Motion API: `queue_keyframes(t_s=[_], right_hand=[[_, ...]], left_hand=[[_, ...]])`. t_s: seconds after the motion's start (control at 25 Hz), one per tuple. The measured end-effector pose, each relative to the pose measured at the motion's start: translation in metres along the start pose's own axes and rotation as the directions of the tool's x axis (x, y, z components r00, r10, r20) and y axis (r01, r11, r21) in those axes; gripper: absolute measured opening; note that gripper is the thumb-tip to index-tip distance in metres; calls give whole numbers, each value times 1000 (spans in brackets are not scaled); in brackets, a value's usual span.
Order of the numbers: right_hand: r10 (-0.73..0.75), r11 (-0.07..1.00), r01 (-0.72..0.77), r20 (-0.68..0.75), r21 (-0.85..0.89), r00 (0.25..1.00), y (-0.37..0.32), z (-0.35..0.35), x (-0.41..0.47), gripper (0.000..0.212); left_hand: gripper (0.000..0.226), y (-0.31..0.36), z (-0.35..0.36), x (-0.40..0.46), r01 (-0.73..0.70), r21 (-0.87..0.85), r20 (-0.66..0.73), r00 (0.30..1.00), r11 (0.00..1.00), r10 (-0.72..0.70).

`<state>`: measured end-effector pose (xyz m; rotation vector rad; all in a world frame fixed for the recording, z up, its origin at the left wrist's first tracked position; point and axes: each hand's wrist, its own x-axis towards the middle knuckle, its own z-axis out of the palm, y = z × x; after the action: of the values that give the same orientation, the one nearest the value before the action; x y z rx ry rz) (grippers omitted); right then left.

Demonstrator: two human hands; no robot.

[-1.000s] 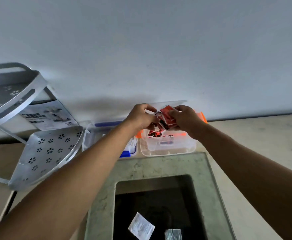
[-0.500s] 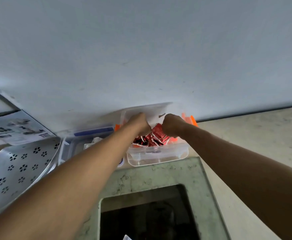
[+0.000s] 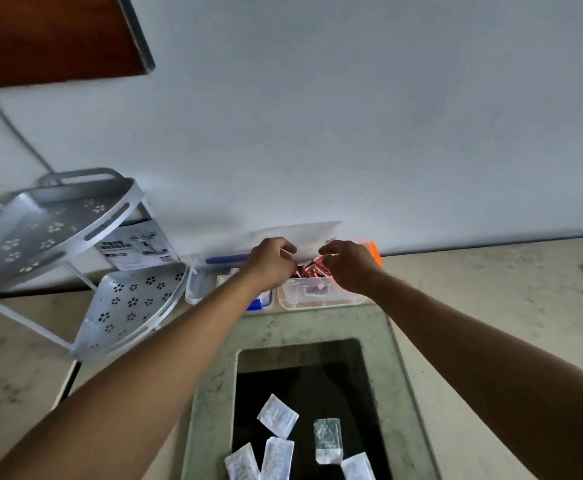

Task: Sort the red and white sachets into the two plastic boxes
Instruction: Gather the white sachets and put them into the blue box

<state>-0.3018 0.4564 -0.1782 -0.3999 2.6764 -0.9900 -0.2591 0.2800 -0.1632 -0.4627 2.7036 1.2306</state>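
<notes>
Both of my hands hover over the clear box with orange clips [image 3: 317,297] at the wall. My left hand [image 3: 271,263] has its fingers curled, and I see nothing in them. The fingertips of my right hand [image 3: 349,266] pinch the top of the red sachets [image 3: 309,271], which are piled in that box. Left of it stands the clear box with blue clips [image 3: 198,289], partly hidden by my left forearm, with something white inside. Several white sachets [image 3: 278,415] lie in the black recess near me.
A grey perforated corner rack [image 3: 131,303] with two shelves stands at the left beside a printed carton [image 3: 134,249]. A brown cabinet [image 3: 54,36] hangs at the upper left. The recess has a pale stone rim [image 3: 210,375]. A marble counter [image 3: 491,306] spreads to the right.
One second ago both hands held a bunch of red sachets above the orange-clipped box. They lowered it into the box. Now the hands have drawn apart.
</notes>
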Motion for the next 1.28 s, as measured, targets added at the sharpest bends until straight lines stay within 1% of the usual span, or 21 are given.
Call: queue_keyframes(t_s=[0.04, 0.12, 0.2, 0.32, 0.36, 0.44, 0.56, 0.68, 0.76, 0.88, 0.96, 1.04, 1.12, 1.2, 1.28], right_hand=[[-39, 999, 39, 12, 4, 999, -5, 6, -20, 28], [-93, 996, 93, 45, -7, 995, -15, 18, -62, 32], [-72, 997, 74, 71, -24, 995, -20, 32, -99, 41], [-47, 996, 55, 114, -66, 992, -22, 47, -148, 48], [-34, 996, 44, 120, -79, 992, -19, 51, -162, 48], [-15, 994, 29, 132, -105, 991, -14, 59, -190, 46], [-48, 978, 79, 158, -194, 986, -10, 64, -214, 33], [-1, 993, 18, 134, -120, 991, -2, 69, -233, 32], [46, 992, -29, 139, -126, 989, 15, 79, -245, 28], [203, 973, -180, 162, -145, 966, 57, 100, -264, 24], [295, 947, -264, 171, -185, 940, 84, 113, -278, 31], [352, 926, -316, 169, -204, 921, 104, 121, -285, 35], [390, 912, -360, 146, -194, 909, 115, 126, -284, 35], [415, 899, -385, 129, -207, 901, 121, 130, -281, 39], [418, 894, -387, 114, -226, 901, 122, 138, -277, 44]], left_hand=[[33, -4, 0, -22, -10, -4, 11, 1000, 1000, 10], [36, -13, 3, -64, -4, 40, 44, 999, 999, 3], [34, -26, 8, -98, 23, 62, 54, 998, 998, -27], [9, -44, 17, -149, 45, 35, 54, 997, 998, -47], [6, -53, 22, -163, 65, 33, 53, 996, 997, -66], [8, -71, 30, -191, 84, 46, 74, 993, 995, -88], [2, -83, 35, -214, 92, 24, 66, 993, 995, -93], [5, -87, 48, -231, 102, -6, 75, 992, 995, -101], [5, -94, 66, -241, 122, 17, 93, 988, 992, -123], [10, -107, 105, -255, 124, 101, 167, 976, 987, -140], [12, -116, 130, -265, 122, 169, 236, 958, 978, -161], [17, -122, 151, -271, 116, 217, 283, 943, 969, -176], [24, -127, 169, -274, 102, 238, 283, 944, 966, -170], [32, -128, 184, -275, 76, 267, 250, 957, 961, -145], [34, -127, 195, -273, 29, 302, 238, 966, 953, -105]])
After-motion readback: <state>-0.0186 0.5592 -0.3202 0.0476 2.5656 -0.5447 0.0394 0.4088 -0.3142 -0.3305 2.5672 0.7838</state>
